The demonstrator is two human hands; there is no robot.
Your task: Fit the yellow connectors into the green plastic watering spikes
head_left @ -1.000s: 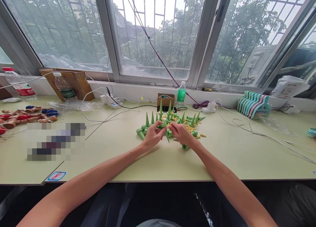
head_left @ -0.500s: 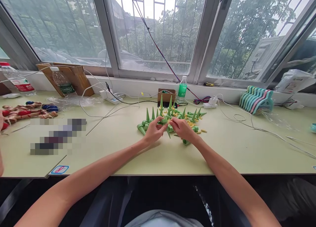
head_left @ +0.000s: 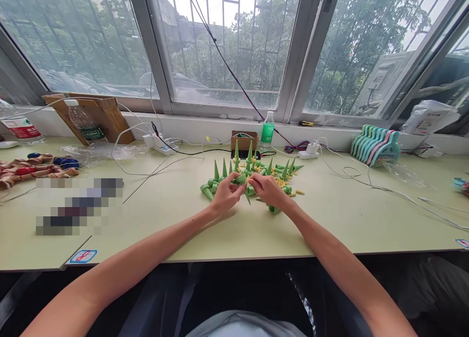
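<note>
Both my hands meet at the middle of the pale green table (head_left: 330, 224). My left hand (head_left: 224, 196) is closed in a pinch on a green cone spike (head_left: 246, 195) that points down and toward me. My right hand (head_left: 268, 190) is closed too, its fingertips pinching at the top of that same spike, perhaps on a small yellow piece. Behind the hands stands a cluster of green cone spikes (head_left: 252, 168), several upright and several lying, with small yellow parts (head_left: 281, 182) scattered among them. One green cap (head_left: 273, 209) lies by my right wrist.
A small cardboard box (head_left: 244, 140) and a green-labelled bottle (head_left: 267, 130) stand at the window sill behind the pile. Cables and a power strip (head_left: 161, 144) run across the back. Coloured hangers (head_left: 373, 145) sit at right, bottles and cardboard (head_left: 95, 117) at left, wooden toys (head_left: 32, 165) far left.
The view has shifted slightly down and to the left. Both hands stay together on the spike, fingers working at its top; nothing was set down or picked up.
</note>
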